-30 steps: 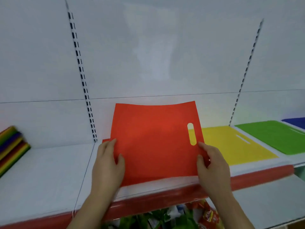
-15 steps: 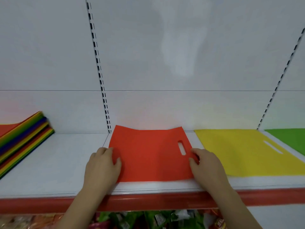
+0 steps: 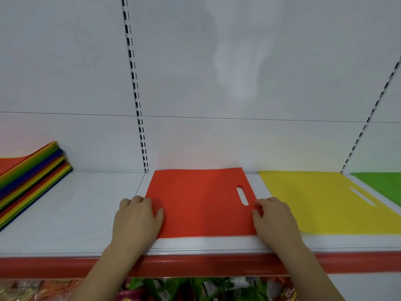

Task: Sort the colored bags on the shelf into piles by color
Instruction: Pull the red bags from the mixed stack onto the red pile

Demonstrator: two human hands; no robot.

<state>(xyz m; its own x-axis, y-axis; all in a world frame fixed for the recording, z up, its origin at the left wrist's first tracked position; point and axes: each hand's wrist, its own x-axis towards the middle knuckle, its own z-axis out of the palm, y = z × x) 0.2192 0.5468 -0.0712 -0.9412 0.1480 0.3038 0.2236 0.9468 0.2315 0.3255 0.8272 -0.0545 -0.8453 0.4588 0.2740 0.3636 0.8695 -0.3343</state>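
Observation:
A red bag (image 3: 201, 203) with a slot handle lies flat on the white shelf (image 3: 65, 213), near its front edge. My left hand (image 3: 136, 220) grips its left edge, thumb on top. My right hand (image 3: 275, 220) pinches its right edge just below the slot. To the right lie a yellow bag (image 3: 321, 198) and, cut off by the frame, a green bag (image 3: 382, 185). A mixed stack of colored bags (image 3: 30, 181) sits at the far left.
The shelf has a red front strip (image 3: 195, 265) and a white back panel with slotted uprights (image 3: 138, 105). Packaged goods (image 3: 195, 287) fill the shelf below. Bare white shelf lies between the mixed stack and the red bag.
The red bag, held up and curved a second ago, has come down flat onto the shelf. Both hands stayed on its edges, and the view shifted left.

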